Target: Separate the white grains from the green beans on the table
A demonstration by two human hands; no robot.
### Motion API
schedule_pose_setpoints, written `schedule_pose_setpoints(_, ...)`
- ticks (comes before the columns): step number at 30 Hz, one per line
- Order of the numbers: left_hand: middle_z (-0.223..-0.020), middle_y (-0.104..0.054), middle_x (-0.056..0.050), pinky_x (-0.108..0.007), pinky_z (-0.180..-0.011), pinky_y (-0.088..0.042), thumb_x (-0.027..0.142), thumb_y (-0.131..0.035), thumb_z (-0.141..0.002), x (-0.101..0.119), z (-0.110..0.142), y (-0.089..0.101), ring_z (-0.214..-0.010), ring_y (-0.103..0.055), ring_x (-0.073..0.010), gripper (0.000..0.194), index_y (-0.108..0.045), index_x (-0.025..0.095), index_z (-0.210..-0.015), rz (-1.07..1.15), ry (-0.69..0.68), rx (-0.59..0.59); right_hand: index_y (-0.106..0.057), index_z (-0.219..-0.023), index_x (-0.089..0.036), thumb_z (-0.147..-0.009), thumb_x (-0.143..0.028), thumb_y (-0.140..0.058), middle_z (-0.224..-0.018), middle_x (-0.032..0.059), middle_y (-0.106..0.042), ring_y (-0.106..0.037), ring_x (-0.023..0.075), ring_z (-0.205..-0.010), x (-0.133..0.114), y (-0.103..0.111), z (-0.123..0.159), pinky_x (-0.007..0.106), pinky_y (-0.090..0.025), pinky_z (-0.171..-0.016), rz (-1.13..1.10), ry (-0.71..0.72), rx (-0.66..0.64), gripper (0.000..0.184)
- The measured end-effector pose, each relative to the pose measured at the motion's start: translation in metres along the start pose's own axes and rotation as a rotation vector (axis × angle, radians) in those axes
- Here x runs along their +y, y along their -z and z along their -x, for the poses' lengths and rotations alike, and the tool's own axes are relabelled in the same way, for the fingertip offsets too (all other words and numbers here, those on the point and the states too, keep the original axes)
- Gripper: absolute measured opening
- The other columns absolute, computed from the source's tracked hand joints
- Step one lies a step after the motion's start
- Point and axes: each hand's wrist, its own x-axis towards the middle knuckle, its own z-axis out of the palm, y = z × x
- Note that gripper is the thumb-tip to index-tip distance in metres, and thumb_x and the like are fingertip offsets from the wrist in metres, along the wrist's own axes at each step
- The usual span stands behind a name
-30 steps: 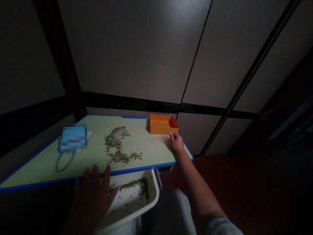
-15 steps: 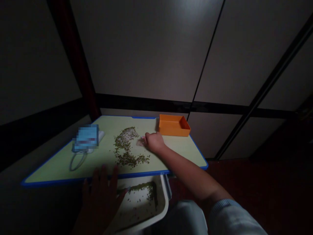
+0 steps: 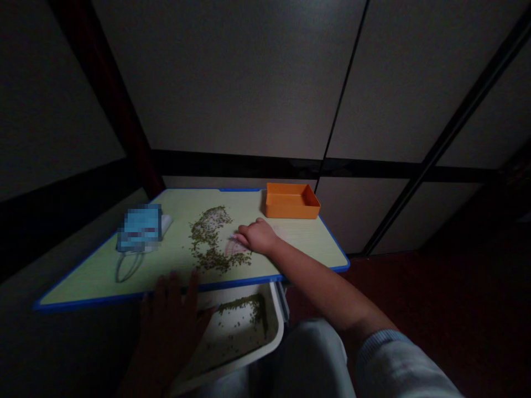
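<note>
My right hand (image 3: 258, 236) is closed on a clear protractor (image 3: 235, 247) with reddish markings, held low over the pale green tabletop (image 3: 298, 243). Just left of it lie scattered small green beans (image 3: 211, 261), thicker at the near end, with a whitish patch among them at the far end. In the shadow at the front edge, my left hand (image 3: 172, 320) is spread, fingers apart, by the table's blue rim. Beneath that edge a white drawer (image 3: 276, 326) is pulled out, and more green beans (image 3: 244, 303) lie along its far side and corner.
An orange open box (image 3: 292, 211) stands at the back right of the table. On the left rests a blurred-out blue item (image 3: 140, 228) with a looped cord (image 3: 129, 268). Cabinet panels (image 3: 232, 83) rise right behind the table.
My right hand has shifted the protractor slightly toward the near beans, and it now lies close against them. My left hand stays in place. The whole view has tilted a little.
</note>
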Motion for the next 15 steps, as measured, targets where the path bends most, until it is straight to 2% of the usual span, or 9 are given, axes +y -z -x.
schedule_pose_setpoints(4, -0.152, -0.044, -0.031, -0.073, -0.11, -0.037, 0.051, -0.045, -0.088, -0.002, 0.002, -0.005, -0.145, -0.04, -0.0491, 0.077, -0.028, 0.018, -0.155, -0.007, -0.04, 0.054, -0.067, -0.116, -0.017, -0.107, -0.049, -0.032, -0.101, 0.0136, -0.078, -0.071, 0.0237, -0.097, 0.003, 0.002, 0.012, 0.036, -0.034, -0.088, 0.023, 0.014, -0.004, 0.047)
schedule_pose_setpoints(9, -0.158, -0.034, -0.032, -0.074, -0.111, -0.035, 0.049, -0.046, -0.09, -0.001, 0.004, 0.002, -0.149, -0.032, -0.0499, 0.082, -0.011, 0.02, -0.158, 0.02, -0.06, 0.077, -0.068, -0.112, -0.018, -0.107, -0.05, -0.034, -0.099, 0.0126, -0.078, -0.071, 0.0233, -0.093, 0.011, 0.004, 0.031, 0.035, -0.032, -0.086, 0.029, -0.029, 0.022, 0.047)
schedule_pose_setpoints(11, -0.159, -0.032, -0.032, -0.074, -0.111, -0.035, 0.048, -0.046, -0.09, 0.0, 0.004, 0.003, -0.15, -0.03, -0.0505, 0.081, -0.012, 0.02, -0.158, 0.047, -0.051, 0.08, -0.068, -0.111, -0.018, -0.107, -0.05, -0.035, -0.097, 0.0119, -0.078, -0.07, 0.0227, -0.091, 0.013, 0.004, 0.038, 0.035, -0.031, -0.085, 0.024, -0.049, 0.032, 0.046)
schedule_pose_setpoints(15, -0.16, -0.03, -0.033, -0.077, -0.111, -0.033, 0.048, -0.048, -0.089, 0.002, 0.002, -0.001, -0.15, -0.028, -0.0523, 0.078, -0.023, 0.017, -0.156, 0.09, -0.027, 0.085, -0.069, -0.109, -0.018, -0.107, -0.047, -0.037, -0.096, 0.0112, -0.078, -0.069, 0.0212, -0.09, 0.016, 0.004, 0.051, 0.034, -0.03, -0.083, 0.009, -0.076, 0.034, 0.043)
